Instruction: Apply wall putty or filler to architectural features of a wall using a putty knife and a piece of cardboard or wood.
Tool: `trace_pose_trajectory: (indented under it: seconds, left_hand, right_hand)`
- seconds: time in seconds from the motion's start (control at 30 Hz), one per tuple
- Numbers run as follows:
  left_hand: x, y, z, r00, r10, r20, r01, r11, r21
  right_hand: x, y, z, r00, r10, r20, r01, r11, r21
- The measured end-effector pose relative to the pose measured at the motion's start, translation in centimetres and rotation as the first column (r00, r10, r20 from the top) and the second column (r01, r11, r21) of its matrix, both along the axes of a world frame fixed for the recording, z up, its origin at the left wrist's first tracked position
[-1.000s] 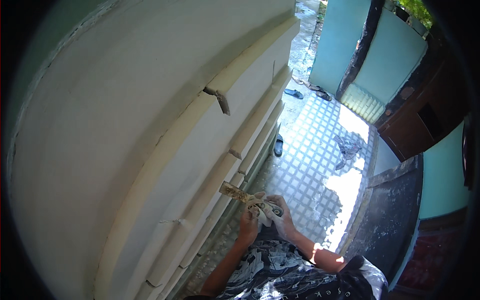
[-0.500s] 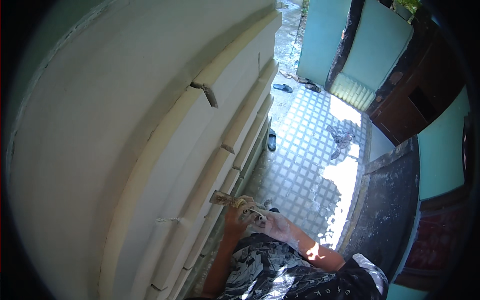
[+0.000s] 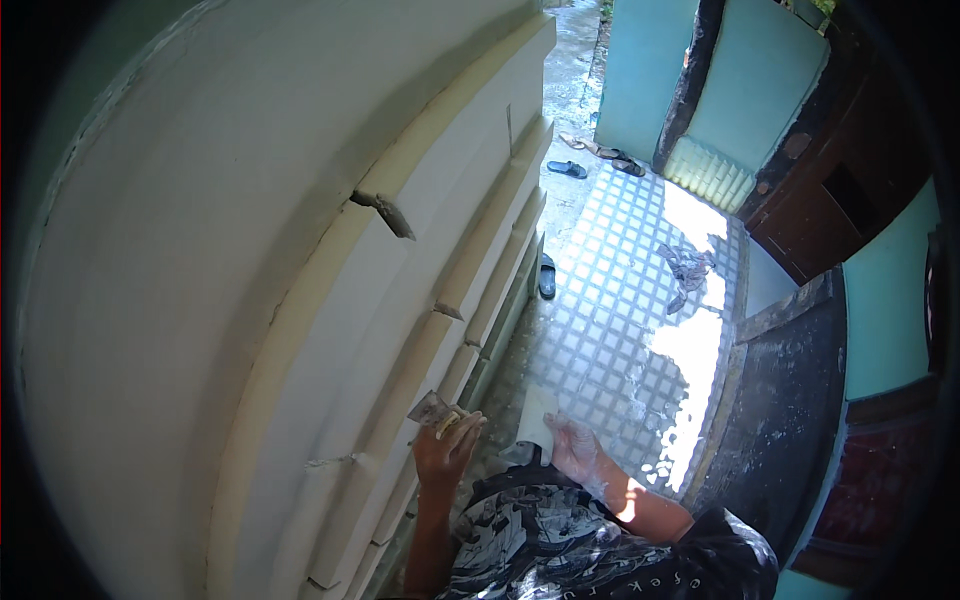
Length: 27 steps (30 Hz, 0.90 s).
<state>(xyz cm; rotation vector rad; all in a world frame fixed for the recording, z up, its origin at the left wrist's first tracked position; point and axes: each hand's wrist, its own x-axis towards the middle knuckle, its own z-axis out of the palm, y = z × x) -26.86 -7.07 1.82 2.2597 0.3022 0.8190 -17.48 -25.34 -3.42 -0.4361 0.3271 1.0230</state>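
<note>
My left hand point(image 3: 447, 450) is closed around a worn putty knife point(image 3: 432, 408), its flat, stained blade pointing left toward the stepped cream molding point(image 3: 395, 370). My right hand point(image 3: 572, 450) pinches a white, sheet-like piece point(image 3: 536, 415) hanging curved at its fingertips; its exact material I cannot tell. The right hand and forearm have pale dust on them. Both hands are low in the head view, apart, beside the wall point(image 3: 190, 280), whose molding has gaps at the joints.
A checkered tile floor point(image 3: 610, 300) with sunlit patches holds a crumpled cloth point(image 3: 685, 275), a dark slipper point(image 3: 547, 275) by the wall and several sandals point(image 3: 568, 168) farther back. Turquoise walls point(image 3: 755, 100), a brown door point(image 3: 840, 200) and a dark panel point(image 3: 770, 400) stand at the right.
The hands were together over the knife and white piece; they have separated, the left moving left with the knife, the right holding the white piece, which now hangs more open.
</note>
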Motion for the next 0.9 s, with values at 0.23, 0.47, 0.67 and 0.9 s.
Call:
trace_pose_trajectory:
  seconds: [0.23,0.47,0.67,0.9]
  left_hand:
    - [2.1,1.9,0.4,0.996,0.063,-0.071,-0.063,0.998,0.000]
    - [2.9,5.4,-1.2,0.979,0.018,-0.202,0.007,0.993,0.119]
    - [2.4,5.5,-0.9,0.909,-0.033,-0.415,0.088,0.990,0.113]
    - [2.3,6.8,-0.8,0.878,-0.072,-0.472,0.149,0.980,0.128]
  right_hand:
    - [4.2,0.4,-1.8,0.991,-0.023,0.133,0.041,0.990,-0.135]
    - [7.0,2.0,-4.8,0.961,-0.078,0.265,0.137,0.967,-0.216]
    - [11.9,3.5,-7.8,0.536,0.487,0.690,0.104,0.773,-0.626]
    - [21.2,11.7,-13.6,0.442,0.473,0.762,0.242,0.756,-0.609]
